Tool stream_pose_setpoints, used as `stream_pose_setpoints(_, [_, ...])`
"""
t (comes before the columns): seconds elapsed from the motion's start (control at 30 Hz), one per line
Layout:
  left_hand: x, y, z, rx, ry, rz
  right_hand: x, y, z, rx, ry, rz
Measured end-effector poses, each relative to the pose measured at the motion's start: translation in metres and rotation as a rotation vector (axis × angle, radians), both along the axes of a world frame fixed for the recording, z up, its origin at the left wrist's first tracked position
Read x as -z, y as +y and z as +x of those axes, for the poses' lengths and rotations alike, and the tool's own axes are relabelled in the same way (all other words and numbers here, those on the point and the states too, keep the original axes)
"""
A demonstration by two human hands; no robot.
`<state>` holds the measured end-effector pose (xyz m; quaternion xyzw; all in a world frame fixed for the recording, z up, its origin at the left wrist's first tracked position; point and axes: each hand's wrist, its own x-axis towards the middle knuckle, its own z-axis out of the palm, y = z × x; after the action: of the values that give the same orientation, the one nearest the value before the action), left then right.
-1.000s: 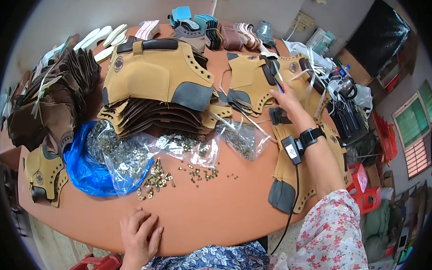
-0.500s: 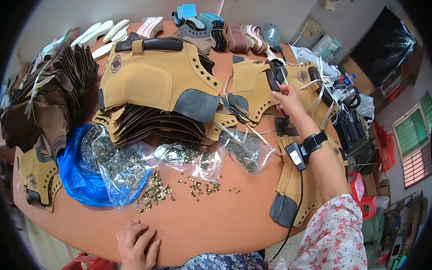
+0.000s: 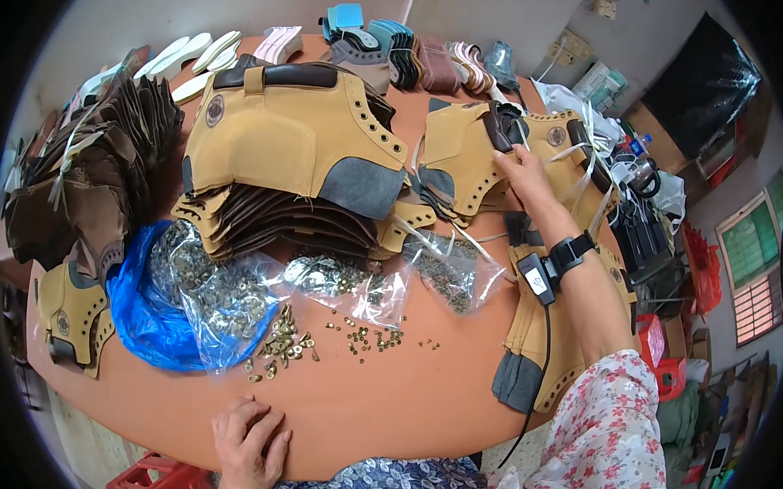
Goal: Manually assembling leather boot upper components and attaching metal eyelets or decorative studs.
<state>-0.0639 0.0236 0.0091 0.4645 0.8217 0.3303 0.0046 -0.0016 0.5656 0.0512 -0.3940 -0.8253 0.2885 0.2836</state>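
My right hand [image 3: 525, 173] reaches to the far right of the table. Its thumb and fingers close on a tan leather shoe upper [image 3: 457, 136], by the dark padded collar; the fingertips are partly hidden. White ties run around this pile of uppers. Flat on the bare near part of the table rests my left hand [image 3: 251, 442], fingers loosely bent and apart, holding nothing. Beyond it lie loose brass eyelets [image 3: 286, 337] and smaller brass rings [image 3: 371, 337]. A large stack of tan uppers [image 3: 270, 141] with grey toe patches and dark linings stands in the middle.
A blue bag [image 3: 135, 313] holds a clear bag of metal fittings [image 3: 226, 303]. Two more clear bags [image 3: 447, 272] lie alongside. Brown leather pieces [image 3: 92, 165] are piled left. More tan uppers [image 3: 539, 336] lie under my right forearm, where a cable [image 3: 537, 396] hangs from the wrist device.
My right hand has shifted slightly on the upper's collar, and a purple thing seen by its fingers no longer shows. My left hand stays in place. The view has moved slightly.
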Motion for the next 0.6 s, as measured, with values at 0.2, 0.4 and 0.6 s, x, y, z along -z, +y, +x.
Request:
stream_pose_setpoints(0.2, [-0.001,0.001,0.000,0.003,-0.013,0.001,0.012,0.016,0.001,0.062,-0.022,-0.119])
stream_pose_setpoints(0.4, [-0.003,0.002,0.000,0.001,-0.018,-0.008,0.003,0.006,-0.006,-0.021,0.016,-0.066])
stream_pose_setpoints(0.6, [-0.006,0.002,0.000,-0.013,-0.043,-0.018,-0.008,-0.006,0.003,-0.050,0.244,-0.273])
